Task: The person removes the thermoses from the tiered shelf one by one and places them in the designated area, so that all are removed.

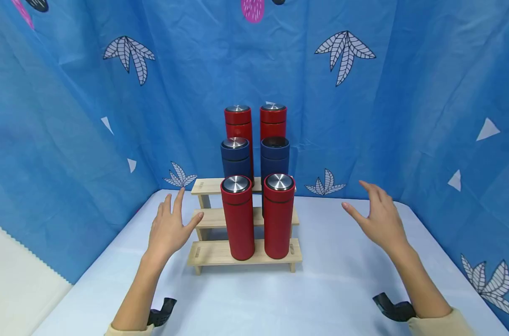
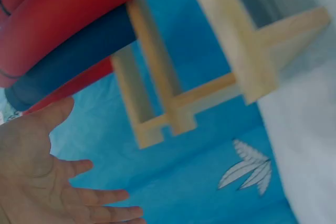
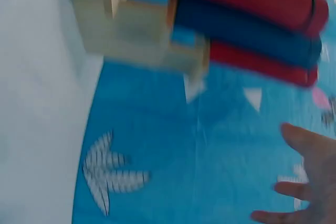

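A three-step wooden stand [image 1: 206, 253] carries red and blue vacuum flasks with silver or dark lids, two per step. On the front step stand a left red flask [image 1: 238, 224] and a right red flask [image 1: 278, 224]. Behind them are two blue flasks [image 1: 235, 161], and at the top two more red flasks [image 1: 273, 122]; all are upright. My left hand [image 1: 168, 228] hovers just left of the stand, fingers spread, touching nothing. Farther off to the right, my right hand [image 1: 380, 221] is held in the air with fingers extended and nothing in it. Both wrist views are partly blurred.
The stand rests on a white-covered table [image 1: 338, 289]. A blue patterned curtain [image 1: 187, 93] hangs behind and along both sides. Black wrist-worn devices [image 1: 395, 309] show below both hands. A pale surface [image 1: 19, 284] lies at the lower left.
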Tool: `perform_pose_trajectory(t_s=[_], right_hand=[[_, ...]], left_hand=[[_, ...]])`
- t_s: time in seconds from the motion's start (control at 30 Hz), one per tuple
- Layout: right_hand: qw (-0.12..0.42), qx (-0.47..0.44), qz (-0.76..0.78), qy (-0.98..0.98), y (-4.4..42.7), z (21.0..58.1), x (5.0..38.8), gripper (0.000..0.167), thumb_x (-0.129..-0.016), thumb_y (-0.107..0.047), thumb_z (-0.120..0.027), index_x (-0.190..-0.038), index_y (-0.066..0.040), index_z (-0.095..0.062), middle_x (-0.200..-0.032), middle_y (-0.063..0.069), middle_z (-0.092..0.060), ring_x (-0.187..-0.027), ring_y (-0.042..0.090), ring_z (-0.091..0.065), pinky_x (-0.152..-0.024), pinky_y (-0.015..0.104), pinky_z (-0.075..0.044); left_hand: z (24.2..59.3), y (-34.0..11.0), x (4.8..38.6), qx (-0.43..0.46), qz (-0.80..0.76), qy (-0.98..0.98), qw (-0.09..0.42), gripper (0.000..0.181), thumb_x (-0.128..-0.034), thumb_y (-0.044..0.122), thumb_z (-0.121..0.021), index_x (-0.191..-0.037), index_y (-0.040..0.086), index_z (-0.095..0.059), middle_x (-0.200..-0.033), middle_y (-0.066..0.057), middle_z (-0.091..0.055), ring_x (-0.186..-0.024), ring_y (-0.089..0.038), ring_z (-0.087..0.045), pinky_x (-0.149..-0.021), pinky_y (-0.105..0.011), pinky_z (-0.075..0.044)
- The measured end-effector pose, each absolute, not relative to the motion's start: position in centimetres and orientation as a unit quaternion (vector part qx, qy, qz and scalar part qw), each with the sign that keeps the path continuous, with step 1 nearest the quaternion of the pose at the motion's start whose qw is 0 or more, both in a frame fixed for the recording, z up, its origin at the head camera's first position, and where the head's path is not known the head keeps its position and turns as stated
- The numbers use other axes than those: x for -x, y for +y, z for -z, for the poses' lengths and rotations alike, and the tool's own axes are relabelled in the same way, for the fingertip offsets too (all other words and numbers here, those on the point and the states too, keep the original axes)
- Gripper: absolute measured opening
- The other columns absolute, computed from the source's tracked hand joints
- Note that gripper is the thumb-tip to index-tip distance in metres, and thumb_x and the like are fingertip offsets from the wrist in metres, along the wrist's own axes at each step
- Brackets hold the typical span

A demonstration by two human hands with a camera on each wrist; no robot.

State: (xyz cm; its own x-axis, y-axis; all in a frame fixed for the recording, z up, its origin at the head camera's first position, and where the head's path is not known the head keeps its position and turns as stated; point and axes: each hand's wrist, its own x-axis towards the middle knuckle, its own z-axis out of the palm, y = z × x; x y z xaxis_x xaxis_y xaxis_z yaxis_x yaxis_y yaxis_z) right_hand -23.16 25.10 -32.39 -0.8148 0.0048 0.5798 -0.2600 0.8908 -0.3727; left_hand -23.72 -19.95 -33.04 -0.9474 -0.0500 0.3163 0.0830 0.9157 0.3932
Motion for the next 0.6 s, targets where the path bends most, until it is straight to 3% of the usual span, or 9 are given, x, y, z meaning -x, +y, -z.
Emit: perform_pose_trajectory(t_s=[0.07, 0.23, 0.4, 0.6], right_hand=[[0.321, -0.082, -0.254, -0.908, 23.1, 32.7, 23.2, 0.073, -0.086, -0.040, -0.064, -0.141, -0.005, -0.033, -0.134, 0.027, -0.038, -0.120, 0.044, -0.037, -0.088, 0.065, -0.035], [0.366, -0.173, -0.352, -0.844, 18.1, 34.4, 23.3, 0.076, -0.082, -0.020, -0.070, -0.144, -0.015, -0.027, -0.131, 0.017, -0.046, -0.114, 0.033, -0.048, -0.088, 0.055, -0.042], [0.319, -0.249, -0.413, -0.816, 14.0, 36.6, 23.1, 0.089, -0.080, -0.016, -0.072, -0.148, -0.020, -0.015, -0.135, 0.014, -0.042, -0.115, 0.028, -0.048, -0.090, 0.049, -0.043], [0.276, -0.265, -0.464, -0.799, 11.6, 38.6, 23.6, 0.100, -0.079, -0.019, -0.074, -0.149, -0.022, -0.004, -0.136, 0.010, -0.041, -0.113, 0.023, -0.050, -0.085, 0.040, -0.049]], left_hand=[[33.8, -19.8, 24.1, 0.006, 0.217, -0.963, 0.163, 0.081, -0.0888, 0.049, -0.053, -0.149, 0.013, -0.012, -0.146, -0.031, -0.014, -0.129, -0.053, -0.017, -0.095, -0.069, -0.020], [35.7, -19.6, 25.3, 0.008, 0.269, -0.948, 0.171, 0.072, -0.0911, 0.047, -0.051, -0.148, 0.015, -0.019, -0.143, -0.029, -0.024, -0.126, -0.050, -0.029, -0.091, -0.066, -0.030], [37.5, -19.2, 26.3, 0.009, 0.331, -0.930, 0.163, 0.066, -0.0914, 0.045, -0.053, -0.145, 0.014, -0.028, -0.140, -0.028, -0.029, -0.125, -0.048, -0.032, -0.093, -0.065, -0.030], [39.3, -19.0, 27.6, 0.016, 0.379, -0.913, 0.153, 0.061, -0.0913, 0.039, -0.056, -0.142, 0.012, -0.035, -0.138, -0.025, -0.038, -0.125, -0.044, -0.034, -0.096, -0.063, -0.028]])
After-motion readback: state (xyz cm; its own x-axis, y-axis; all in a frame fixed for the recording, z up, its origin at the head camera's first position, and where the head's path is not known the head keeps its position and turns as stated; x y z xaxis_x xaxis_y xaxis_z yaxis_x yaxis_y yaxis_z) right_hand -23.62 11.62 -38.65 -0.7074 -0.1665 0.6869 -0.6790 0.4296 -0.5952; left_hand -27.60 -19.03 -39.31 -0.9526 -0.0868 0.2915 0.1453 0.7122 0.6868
